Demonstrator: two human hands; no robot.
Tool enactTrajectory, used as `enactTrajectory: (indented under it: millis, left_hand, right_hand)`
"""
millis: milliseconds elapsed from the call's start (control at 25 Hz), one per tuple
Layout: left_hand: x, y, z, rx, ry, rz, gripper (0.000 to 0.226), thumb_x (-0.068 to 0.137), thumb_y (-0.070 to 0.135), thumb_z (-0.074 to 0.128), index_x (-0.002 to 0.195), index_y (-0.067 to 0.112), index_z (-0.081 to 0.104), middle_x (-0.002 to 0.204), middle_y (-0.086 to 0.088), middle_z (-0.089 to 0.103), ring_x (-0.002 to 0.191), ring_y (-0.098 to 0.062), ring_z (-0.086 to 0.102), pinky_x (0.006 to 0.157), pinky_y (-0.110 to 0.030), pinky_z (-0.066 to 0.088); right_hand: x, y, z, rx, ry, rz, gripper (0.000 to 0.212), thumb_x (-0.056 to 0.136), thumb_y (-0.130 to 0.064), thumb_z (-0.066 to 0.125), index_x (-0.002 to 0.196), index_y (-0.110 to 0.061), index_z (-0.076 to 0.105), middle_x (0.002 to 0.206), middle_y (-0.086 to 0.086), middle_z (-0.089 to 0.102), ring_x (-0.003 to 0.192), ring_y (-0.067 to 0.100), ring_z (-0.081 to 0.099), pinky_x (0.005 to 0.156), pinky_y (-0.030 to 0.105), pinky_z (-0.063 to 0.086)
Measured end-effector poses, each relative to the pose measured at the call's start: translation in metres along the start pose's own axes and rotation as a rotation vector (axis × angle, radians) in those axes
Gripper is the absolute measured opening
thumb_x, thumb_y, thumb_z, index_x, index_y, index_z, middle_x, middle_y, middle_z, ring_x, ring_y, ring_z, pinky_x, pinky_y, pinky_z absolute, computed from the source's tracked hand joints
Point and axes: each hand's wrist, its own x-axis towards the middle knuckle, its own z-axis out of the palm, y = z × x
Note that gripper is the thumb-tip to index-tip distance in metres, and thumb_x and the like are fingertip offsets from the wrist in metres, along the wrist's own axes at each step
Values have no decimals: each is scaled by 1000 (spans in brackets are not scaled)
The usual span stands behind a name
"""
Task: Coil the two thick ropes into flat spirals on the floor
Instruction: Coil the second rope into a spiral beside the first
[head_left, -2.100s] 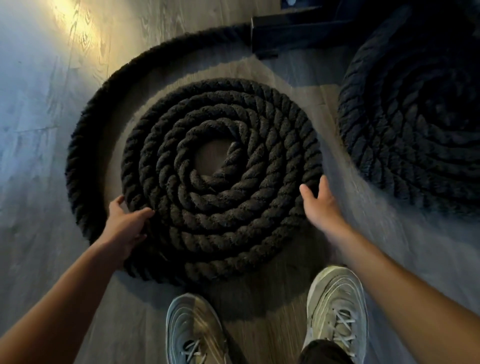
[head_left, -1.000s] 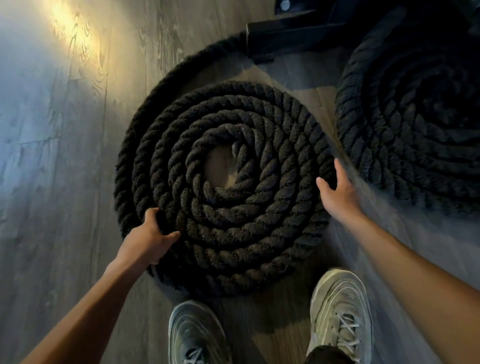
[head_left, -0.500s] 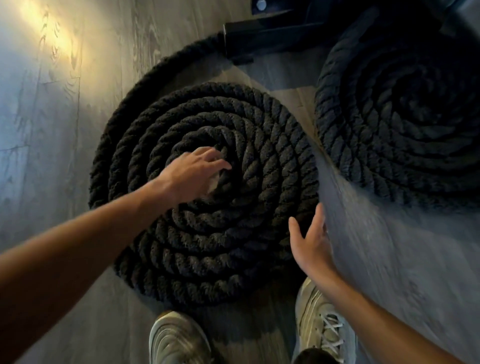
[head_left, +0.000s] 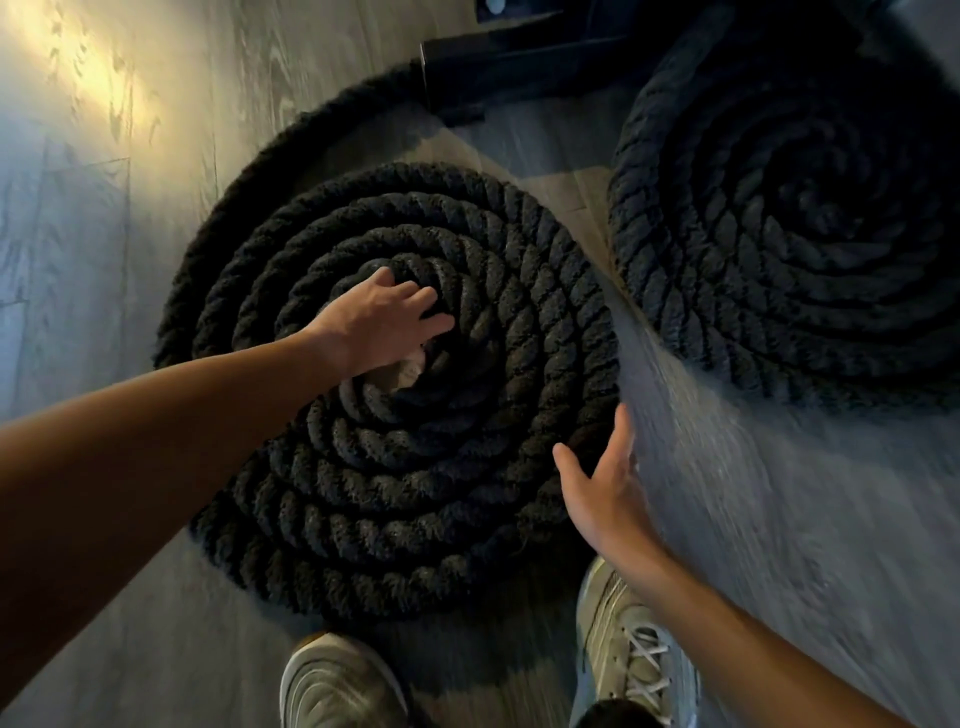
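Nearest the camera, two pale shoes, the left shoe and the right shoe, stand on the grey plank floor. Just above the right shoe, the right hand has an open grip, fingers straight and thumb spread. It holds nothing and sits at the lower right rim of the near rope; blur hides whether it touches. This thick dark rope lies on the floor as a flat spiral of several turns. At its centre the left hand rests with its grip open, fingers spread over the innermost turns and clasping nothing. A loose tail arcs round the spiral's left side toward a dark metal base. Far right, apart from the first, the second rope lies coiled flat in shadow.
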Motion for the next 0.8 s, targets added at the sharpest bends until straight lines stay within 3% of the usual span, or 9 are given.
enactTrajectory:
  millis: [160, 320, 480, 680, 800]
  left_hand:
    - [6, -1, -15, 26, -165, -102, 59, 98, 62, 40, 137, 19, 40, 118, -7, 60, 98, -26, 64, 86, -38, 41]
    - [13, -2, -14, -19, -232, -196, 73, 91, 73, 42, 133, 13, 44, 118, -8, 63, 96, -29, 67, 81, -37, 42]
    - [16, -7, -15, -267, -297, -363, 73, 88, 72, 50, 124, 8, 49, 108, -11, 68, 98, -33, 67, 74, -38, 42]
    - [25, -11, -19, -459, -321, -532, 73, 82, 68, 62, 115, 3, 54, 103, -17, 68, 102, -37, 63, 72, -41, 44]
    - [21, -8, -22, -509, -250, -629, 71, 84, 67, 63, 117, 4, 58, 102, -17, 66, 96, -36, 63, 76, -43, 50]
  right_hand:
    - [-4, 1, -2, 12, -3, 3, 87, 98, -43, 53, 155, -33, -11, 166, 5, 1, 151, 30, 10, 115, 50, 28]
    - [-1, 1, -8, 5, 1, -14, 85, 97, -40, 55, 156, -31, -7, 166, 4, 4, 151, 27, 12, 116, 45, 25]
    - [13, -7, -20, -7, -10, 13, 81, 98, -38, 52, 156, -39, -5, 166, 8, 5, 150, 31, 15, 114, 44, 27]
    - [44, -22, -40, -2, -16, -28, 79, 96, -37, 53, 157, -38, 3, 165, 9, 11, 149, 30, 19, 110, 41, 30]
    - [52, -22, -45, -19, 3, -54, 80, 93, -42, 55, 156, -40, 5, 164, 8, 16, 147, 29, 24, 110, 42, 32]
